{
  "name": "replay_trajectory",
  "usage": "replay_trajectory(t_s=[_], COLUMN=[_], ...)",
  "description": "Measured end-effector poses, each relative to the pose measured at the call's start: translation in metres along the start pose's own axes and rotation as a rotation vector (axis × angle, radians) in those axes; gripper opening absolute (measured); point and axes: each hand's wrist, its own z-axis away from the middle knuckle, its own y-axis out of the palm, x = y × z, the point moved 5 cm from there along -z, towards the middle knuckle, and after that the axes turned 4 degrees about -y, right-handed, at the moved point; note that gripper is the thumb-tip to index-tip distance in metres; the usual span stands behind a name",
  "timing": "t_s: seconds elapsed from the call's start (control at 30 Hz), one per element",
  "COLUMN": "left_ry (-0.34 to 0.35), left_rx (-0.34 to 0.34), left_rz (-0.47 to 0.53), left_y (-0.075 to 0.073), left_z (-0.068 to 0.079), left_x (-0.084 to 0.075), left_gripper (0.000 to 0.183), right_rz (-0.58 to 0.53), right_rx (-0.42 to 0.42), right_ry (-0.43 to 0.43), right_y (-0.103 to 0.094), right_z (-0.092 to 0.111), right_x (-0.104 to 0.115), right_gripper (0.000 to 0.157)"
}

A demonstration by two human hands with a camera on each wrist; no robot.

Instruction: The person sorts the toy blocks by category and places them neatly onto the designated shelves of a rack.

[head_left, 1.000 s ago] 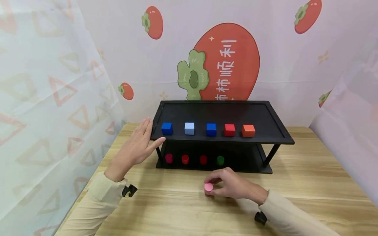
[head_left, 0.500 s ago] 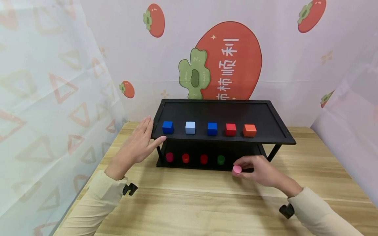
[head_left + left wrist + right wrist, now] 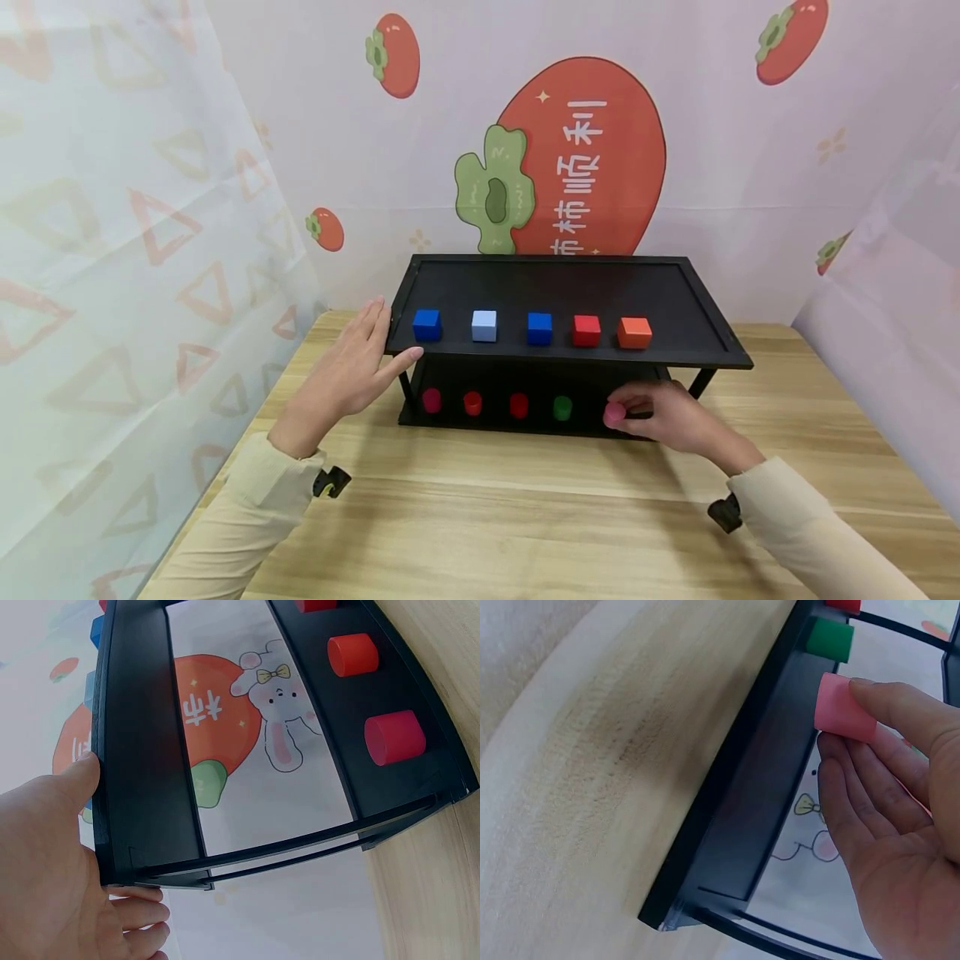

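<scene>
A black two-tier shelf stands on the table. My left hand rests against its left end, fingers stretched along the side and thumb at the top tier's front edge. In the right wrist view, my right hand pinches a pink cylinder block between thumb and fingertips. The head view has this block at the right part of the lower tier, close over its front. To its left, a green cylinder block, two red cylinder blocks and a magenta cylinder block stand in a row.
On the top tier stand a blue cube, a light blue cube, another blue cube, a red cube and an orange cube. The top tier overhangs the lower row. A persimmon-print cloth hangs behind.
My right hand has carried the pink cylinder block from the table in front, rightward and forward, to the lower tier beside the green one. My left hand stays at the shelf's end.
</scene>
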Motion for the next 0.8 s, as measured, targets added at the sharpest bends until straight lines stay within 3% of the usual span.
replay_trajectory(t_s=[0.8], left_ry=[-0.005], left_rx=[0.0], left_rz=[0.0], left_y=[0.0], left_z=[0.0], left_x=[-0.001], left_gripper=[0.098], right_rz=[-0.056], right_rx=[0.032], right_ry=[0.074], right_y=[0.011], right_z=[-0.012], right_x=[-0.024], right_gripper=[0.031])
